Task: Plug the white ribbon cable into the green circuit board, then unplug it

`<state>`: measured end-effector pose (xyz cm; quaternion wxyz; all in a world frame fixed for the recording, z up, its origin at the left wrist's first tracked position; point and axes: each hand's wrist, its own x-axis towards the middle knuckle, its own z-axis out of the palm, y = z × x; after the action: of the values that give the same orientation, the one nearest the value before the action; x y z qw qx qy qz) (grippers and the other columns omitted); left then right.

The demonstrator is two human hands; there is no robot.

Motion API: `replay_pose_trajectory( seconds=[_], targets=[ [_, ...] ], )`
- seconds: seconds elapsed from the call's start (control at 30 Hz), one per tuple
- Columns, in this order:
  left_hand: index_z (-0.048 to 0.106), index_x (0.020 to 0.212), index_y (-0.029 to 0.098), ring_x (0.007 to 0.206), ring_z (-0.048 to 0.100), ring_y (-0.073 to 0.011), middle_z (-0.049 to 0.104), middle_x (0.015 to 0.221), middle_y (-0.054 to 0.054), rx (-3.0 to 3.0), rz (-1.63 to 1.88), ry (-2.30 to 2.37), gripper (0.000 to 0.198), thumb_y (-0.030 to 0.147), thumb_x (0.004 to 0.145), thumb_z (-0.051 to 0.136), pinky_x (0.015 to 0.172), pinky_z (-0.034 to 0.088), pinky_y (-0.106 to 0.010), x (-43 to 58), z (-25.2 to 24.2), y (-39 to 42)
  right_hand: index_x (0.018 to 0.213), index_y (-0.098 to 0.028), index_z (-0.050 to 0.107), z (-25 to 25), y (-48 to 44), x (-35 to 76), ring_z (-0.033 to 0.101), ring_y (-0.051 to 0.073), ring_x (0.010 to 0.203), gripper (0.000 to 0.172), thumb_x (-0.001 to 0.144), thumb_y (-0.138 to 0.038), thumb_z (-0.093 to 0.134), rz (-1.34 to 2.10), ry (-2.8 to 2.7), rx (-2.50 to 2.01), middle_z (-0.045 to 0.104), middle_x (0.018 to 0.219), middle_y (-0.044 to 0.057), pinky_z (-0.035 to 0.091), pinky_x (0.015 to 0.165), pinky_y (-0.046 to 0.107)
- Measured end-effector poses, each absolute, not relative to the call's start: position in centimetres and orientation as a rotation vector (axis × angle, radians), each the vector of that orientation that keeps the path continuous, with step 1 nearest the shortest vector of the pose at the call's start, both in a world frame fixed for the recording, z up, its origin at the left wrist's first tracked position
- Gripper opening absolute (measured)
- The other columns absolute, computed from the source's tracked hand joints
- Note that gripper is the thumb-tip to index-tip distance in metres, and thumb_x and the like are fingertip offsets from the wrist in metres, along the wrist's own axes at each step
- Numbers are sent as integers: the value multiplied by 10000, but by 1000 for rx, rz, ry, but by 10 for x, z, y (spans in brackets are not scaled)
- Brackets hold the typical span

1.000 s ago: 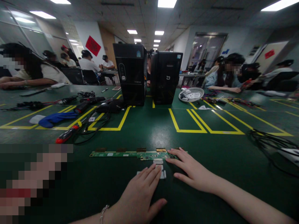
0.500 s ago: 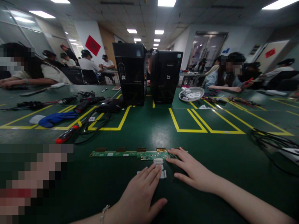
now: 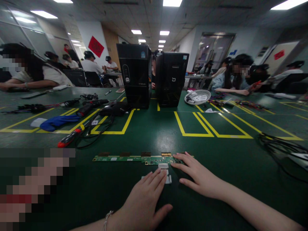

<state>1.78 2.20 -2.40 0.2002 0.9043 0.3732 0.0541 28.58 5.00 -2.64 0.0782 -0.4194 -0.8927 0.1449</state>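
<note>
A long narrow green circuit board (image 3: 125, 158) lies on the green table mat (image 3: 154, 134) in front of me. A small white flat cable piece (image 3: 166, 173) runs from the board toward me. My left hand (image 3: 144, 200) lies flat with fingers stretched out, its fingertips on the white piece. My right hand (image 3: 197, 176) rests flat and spread, its fingertips on the right end of the board. Neither hand grips anything.
Two black computer towers (image 3: 136, 75) (image 3: 171, 78) stand behind the board. Left of them lie a red-handled screwdriver (image 3: 69, 138), a blue glove (image 3: 57, 122) and black cables (image 3: 96, 125). A white fan grille (image 3: 197, 97) sits back right, cables (image 3: 281, 147) at right. Other people sit around the tables.
</note>
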Motion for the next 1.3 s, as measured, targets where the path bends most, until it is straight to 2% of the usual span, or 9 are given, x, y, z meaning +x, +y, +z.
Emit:
replay_pose_trajectory(
  seconds=[0.47,0.9,1.3],
  targets=[
    [326,1479,145,1401,306,-303,330,1532,-135,2545,149,1066,671,507,931,460,1108,334,-485,21,-24,18,1404,-296,412,-26,50,284,227,278,1411,491,957,-499,440,435,-2656,-1234,301,1516,84,164,1161,584],
    [295,1494,166,1405,296,-302,302,1547,-115,2513,144,1058,702,513,916,489,1118,316,-487,21,-23,21,1407,-295,405,-25,50,284,221,272,1414,506,952,-513,442,442,-2661,-1243,300,1516,83,159,1163,578],
    [342,1474,154,1393,322,-307,333,1531,-126,2527,188,1075,660,514,932,458,1113,327,-510,22,-24,20,1404,-281,412,-24,49,284,229,278,1413,520,943,-517,460,443,-2658,-1231,299,1521,90,163,1160,584]
  ],
)
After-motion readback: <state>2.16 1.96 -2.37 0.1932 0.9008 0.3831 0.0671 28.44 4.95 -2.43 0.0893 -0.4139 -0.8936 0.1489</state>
